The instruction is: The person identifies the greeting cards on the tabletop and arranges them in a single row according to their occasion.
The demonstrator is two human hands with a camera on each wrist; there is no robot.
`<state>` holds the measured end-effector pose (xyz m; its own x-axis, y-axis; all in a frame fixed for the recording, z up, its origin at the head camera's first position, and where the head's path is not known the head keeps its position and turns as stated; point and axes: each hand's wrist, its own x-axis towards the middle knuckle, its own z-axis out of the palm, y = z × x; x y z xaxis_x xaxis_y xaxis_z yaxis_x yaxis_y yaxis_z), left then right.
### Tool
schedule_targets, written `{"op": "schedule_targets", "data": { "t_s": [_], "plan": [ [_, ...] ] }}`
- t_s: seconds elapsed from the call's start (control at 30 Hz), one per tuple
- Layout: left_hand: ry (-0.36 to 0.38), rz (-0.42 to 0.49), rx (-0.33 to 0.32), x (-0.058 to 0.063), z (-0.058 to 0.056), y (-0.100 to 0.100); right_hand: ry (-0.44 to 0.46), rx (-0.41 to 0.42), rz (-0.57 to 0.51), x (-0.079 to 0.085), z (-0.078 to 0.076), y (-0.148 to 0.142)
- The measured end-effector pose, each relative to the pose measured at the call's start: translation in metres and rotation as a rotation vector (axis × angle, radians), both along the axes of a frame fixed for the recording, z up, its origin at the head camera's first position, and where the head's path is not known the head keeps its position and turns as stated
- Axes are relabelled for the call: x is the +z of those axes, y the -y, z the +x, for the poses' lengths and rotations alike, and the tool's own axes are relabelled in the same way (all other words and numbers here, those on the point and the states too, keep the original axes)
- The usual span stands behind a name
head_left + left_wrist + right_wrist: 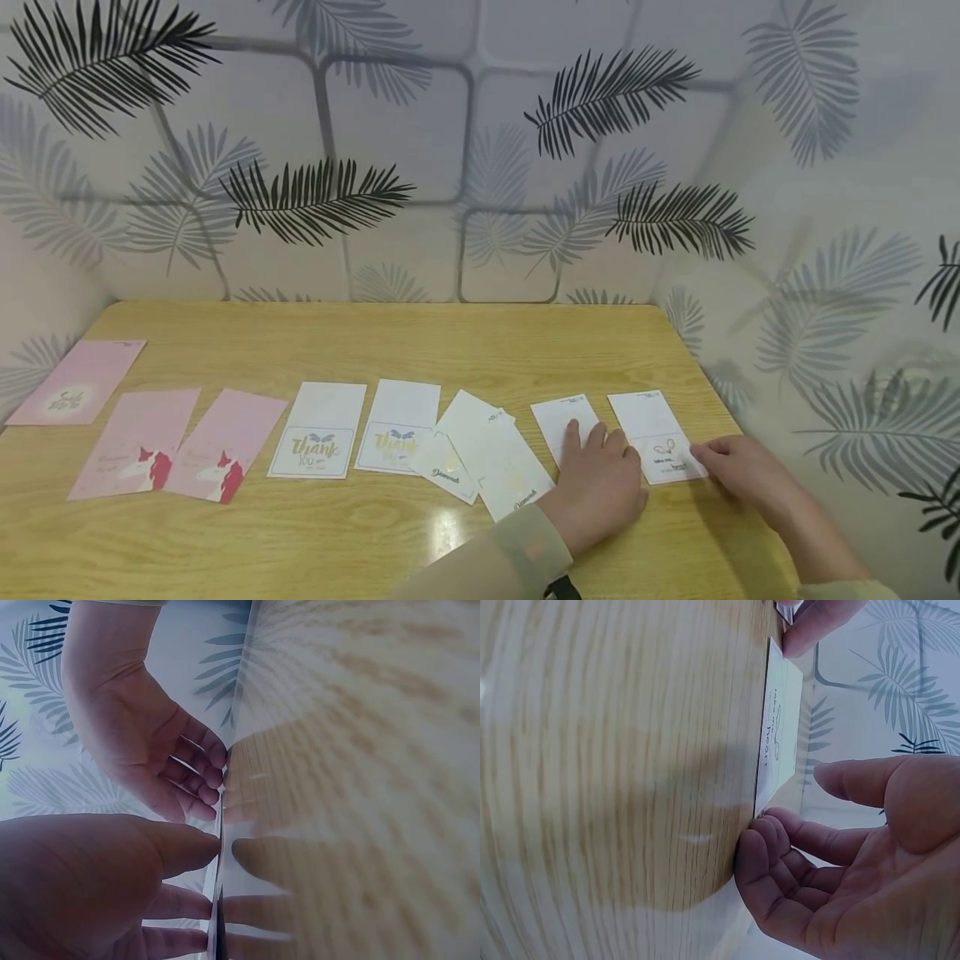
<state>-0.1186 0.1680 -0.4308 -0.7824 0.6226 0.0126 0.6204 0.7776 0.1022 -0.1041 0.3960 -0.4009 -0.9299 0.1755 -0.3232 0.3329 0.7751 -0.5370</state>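
Toward the right of the table, my left hand (pixel 597 493) rests with its fingers on a white card (pixel 557 422), covering its lower part. Beside it lies another white card (pixel 647 414) with small print and a gold outline drawing. My right hand (pixel 738 471) is at this card's lower right corner. In the right wrist view, the curled fingertips (pixel 763 834) touch the tabletop by the edge of that printed card (pixel 780 742), and the thumb stands apart from them. The left wrist view shows the left thumb and fingers low over the table surface.
Two overlapping Diamonds cards (pixel 498 454) lie left of my left hand. Farther left are two white Thank You cards (pixel 318 417), two pink unicorn cards (pixel 150 425) and another pink card (pixel 93 371). The wooden table (pixel 420 342) meets leaf-patterned walls behind and at the right.
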Motion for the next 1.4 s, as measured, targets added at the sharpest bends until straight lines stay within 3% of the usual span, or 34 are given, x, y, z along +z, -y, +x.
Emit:
{"op": "schedule_targets", "data": {
  "t_s": [0.27, 0.7, 1.4],
  "plan": [
    [0.020, 0.013, 0.007, 0.002, 0.001, -0.007, 0.015, -0.015, -0.060, 0.000, 0.003, -0.003],
    [0.058, 0.006, -0.077, 0.004, 0.006, -0.010, 0.026, -0.022, -0.067, 0.001, 0.001, -0.003],
    [0.025, 0.009, -0.107, 0.001, 0.007, -0.005, 0.038, -0.069, -0.145, -0.001, 0.002, -0.005]
  ]
}}
